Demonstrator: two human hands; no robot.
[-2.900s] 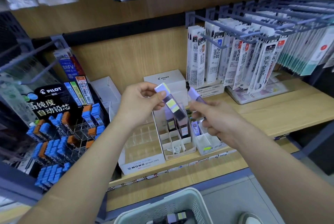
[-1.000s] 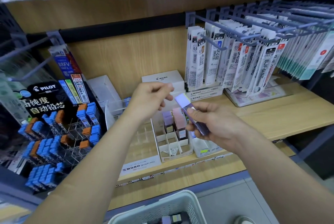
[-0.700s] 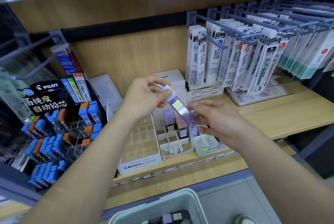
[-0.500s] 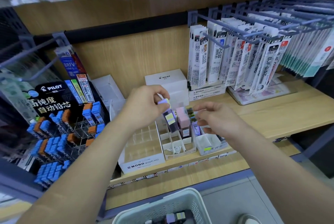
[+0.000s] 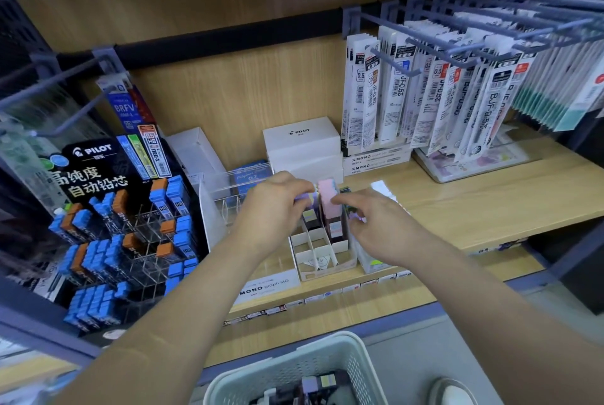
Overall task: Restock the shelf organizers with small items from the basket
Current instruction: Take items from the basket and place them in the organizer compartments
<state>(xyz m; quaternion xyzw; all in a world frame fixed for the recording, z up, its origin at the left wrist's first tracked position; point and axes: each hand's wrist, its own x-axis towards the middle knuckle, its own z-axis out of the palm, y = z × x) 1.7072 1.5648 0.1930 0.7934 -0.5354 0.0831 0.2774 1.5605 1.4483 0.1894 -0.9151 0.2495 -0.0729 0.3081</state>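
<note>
Over the shelf organizer point(image 5: 315, 259), left hand point(image 5: 274, 208) fingers point(image 5: 302, 193) pinch a lavender case point(image 5: 310, 207); right hand point(image 5: 376, 225) blurred, hold unclear.

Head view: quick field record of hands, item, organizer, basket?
left hand: pinches lilac-capped case, lowered into a back compartment of the white divided organizer
right hand: fingertips at pink-capped case; grip unclear
organizer fill: front compartments empty, cases upright at the back
basket: below the shelf edge, more cases inside
</note>
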